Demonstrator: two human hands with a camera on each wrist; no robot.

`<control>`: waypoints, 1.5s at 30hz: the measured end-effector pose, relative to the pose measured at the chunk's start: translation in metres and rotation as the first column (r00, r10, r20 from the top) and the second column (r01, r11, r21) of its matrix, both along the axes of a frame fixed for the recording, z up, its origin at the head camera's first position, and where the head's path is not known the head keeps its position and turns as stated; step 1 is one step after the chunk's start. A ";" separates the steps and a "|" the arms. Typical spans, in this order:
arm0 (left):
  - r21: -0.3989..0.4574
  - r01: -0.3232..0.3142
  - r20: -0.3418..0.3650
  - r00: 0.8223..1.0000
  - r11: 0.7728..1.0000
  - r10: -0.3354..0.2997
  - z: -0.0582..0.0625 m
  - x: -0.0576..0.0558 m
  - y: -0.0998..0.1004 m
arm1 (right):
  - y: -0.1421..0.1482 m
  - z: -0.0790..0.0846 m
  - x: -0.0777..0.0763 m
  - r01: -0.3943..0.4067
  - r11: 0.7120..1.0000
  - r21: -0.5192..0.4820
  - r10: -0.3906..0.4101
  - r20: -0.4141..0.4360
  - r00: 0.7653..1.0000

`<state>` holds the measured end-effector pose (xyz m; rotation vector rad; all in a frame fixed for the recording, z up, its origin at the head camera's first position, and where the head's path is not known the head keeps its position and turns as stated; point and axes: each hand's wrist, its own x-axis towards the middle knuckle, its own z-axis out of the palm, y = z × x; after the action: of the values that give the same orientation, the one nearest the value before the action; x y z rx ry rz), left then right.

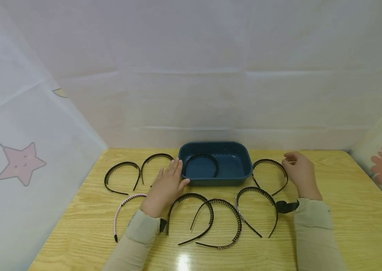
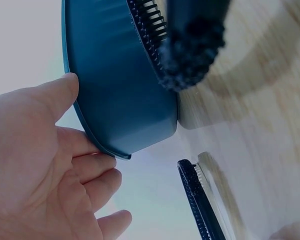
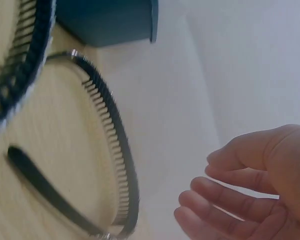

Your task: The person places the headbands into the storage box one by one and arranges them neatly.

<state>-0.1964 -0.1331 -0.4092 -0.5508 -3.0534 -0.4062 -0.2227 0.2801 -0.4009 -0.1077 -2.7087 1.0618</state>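
My left hand [image 1: 165,184] rests its fingers along the left end of a dark blue plastic bin [image 1: 216,182]; in the left wrist view its thumb and fingertips touch the bin's rim [image 2: 85,120]. Inside the bin lies a black toothed headband [image 1: 217,165]. To the bin's right, my right hand [image 1: 301,171] is close beside another black toothed headband [image 1: 269,161]. The right wrist view shows that hand's fingers loosely bent with nothing between them, apart from the headband [image 3: 125,150].
Several headbands lie on the wooden table: two black ones [image 1: 121,164] left of the bin, a pink one [image 1: 118,216] by the left forearm, overlapping black ones [image 1: 208,214] in front, and one with a glittery side [image 1: 238,203]. A pale cloth wall [image 1: 191,105] stands behind.
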 end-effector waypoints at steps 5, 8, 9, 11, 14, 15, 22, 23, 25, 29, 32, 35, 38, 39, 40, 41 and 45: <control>0.001 0.000 0.003 1.000 1.000 0.000 0.000 0.000 0.001 | 0.016 -0.007 -0.001 -0.005 1.000 0.001 0.005 0.100 0.995; 0.009 0.002 0.010 1.000 1.000 -0.002 0.000 0.000 0.002 | 0.025 -0.011 0.000 -0.011 1.000 -0.009 0.013 0.162 0.987; 0.009 0.002 0.013 1.000 1.000 -0.002 0.000 0.000 0.002 | 0.027 -0.012 0.000 -0.013 1.000 -0.016 0.016 0.182 0.983; 0.008 0.001 0.008 1.000 1.000 -0.001 0.000 0.000 0.001 | 0.030 -0.015 0.000 -0.018 1.000 -0.025 0.023 0.225 0.974; 0.009 -0.001 0.000 1.000 1.000 0.001 0.000 0.000 0.000 | 0.032 -0.017 -0.002 -0.020 0.999 -0.025 0.027 0.273 0.962; 0.010 -0.001 -0.002 1.000 1.000 0.001 0.000 0.000 0.000 | 0.031 -0.018 -0.003 -0.024 0.999 -0.021 0.029 0.286 0.958; 0.021 0.001 -0.001 1.000 1.000 -0.001 0.000 0.000 -0.001 | 0.028 -0.019 -0.005 -0.018 0.998 -0.065 0.040 0.353 0.935; 0.022 0.001 0.001 1.000 1.000 -0.001 0.000 0.000 -0.001 | 0.028 -0.020 -0.005 -0.015 0.997 -0.072 0.039 0.355 0.934; 0.020 0.000 0.006 1.000 1.000 0.000 0.000 0.000 -0.001 | 0.027 -0.021 -0.005 -0.010 0.997 -0.076 0.037 0.361 0.932; 0.017 0.001 0.001 1.000 1.000 -0.001 0.000 0.000 -0.001 | 0.027 -0.023 -0.005 0.012 0.996 -0.087 0.020 0.367 0.930; 0.013 0.000 -0.004 1.000 1.000 0.000 -0.002 -0.001 -0.001 | 0.026 -0.023 -0.004 0.024 0.996 -0.089 0.010 0.360 0.933; 0.009 -0.003 -0.004 1.000 1.000 0.003 -0.002 -0.002 -0.001 | 0.026 -0.024 -0.003 0.040 0.994 -0.105 0.000 0.352 0.936; 0.010 -0.003 -0.004 1.000 1.000 0.003 -0.002 -0.001 -0.001 | 0.026 -0.023 -0.003 0.068 0.987 -0.147 -0.013 0.350 0.937; 0.009 -0.003 -0.004 1.000 1.000 0.003 -0.002 -0.001 0.000 | 0.027 -0.023 -0.003 0.075 0.985 -0.154 -0.017 0.348 0.937; 0.010 -0.002 -0.006 1.000 1.000 0.002 -0.002 -0.001 -0.001 | 0.027 -0.023 -0.003 0.083 0.984 -0.160 -0.022 0.347 0.938; 0.008 -0.002 -0.006 1.000 1.000 0.002 -0.002 -0.001 0.000 | 0.028 -0.025 -0.003 0.090 0.981 -0.172 -0.026 0.346 0.938; -0.004 -0.003 -0.012 1.000 1.000 0.003 -0.005 -0.002 0.000 | 0.032 -0.032 -0.005 0.113 0.976 -0.187 -0.045 0.334 0.942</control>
<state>-0.1985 -0.1326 -0.4143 -0.5475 -3.0443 -0.3948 -0.2277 0.3120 -0.4331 -0.4650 -2.8390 1.4050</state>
